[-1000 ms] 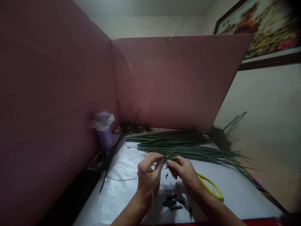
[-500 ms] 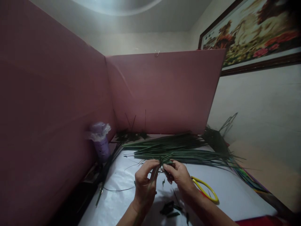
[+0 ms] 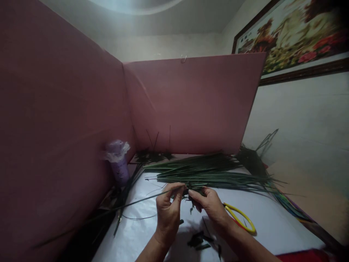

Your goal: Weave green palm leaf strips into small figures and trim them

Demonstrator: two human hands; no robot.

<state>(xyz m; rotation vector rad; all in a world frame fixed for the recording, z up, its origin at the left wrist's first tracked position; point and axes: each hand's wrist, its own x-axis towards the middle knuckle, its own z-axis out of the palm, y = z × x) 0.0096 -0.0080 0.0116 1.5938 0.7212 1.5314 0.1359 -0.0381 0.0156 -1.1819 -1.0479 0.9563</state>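
Observation:
My left hand (image 3: 168,211) pinches a long green strip (image 3: 136,201) that trails out to the lower left. Fingers of my right hand (image 3: 208,203) are closed round a small dark green leafy piece (image 3: 191,193), which lies between both hands. The fingertips of the two hands nearly meet there, and small details of the piece are too dark to make out. Behind the hands lie bundles of long green leaves (image 3: 212,178). Beside my right forearm are scissors with yellow handles (image 3: 241,222). Short dark green scraps (image 3: 197,240) are scattered between my forearms.
A white-covered table (image 3: 272,218) bears the work. At the left stands a purple cup-like container (image 3: 120,171) with clear plastic. Pink panels (image 3: 191,105) rise behind and to the left. Dark leafy pieces with thin stems (image 3: 152,156) lie by the back panel. Red cloth (image 3: 305,255) shows at lower right.
The long strip at my left hand now stretches out to the lower left. The leafy piece has turned between my fingers. Both hands stay in nearly the same place.

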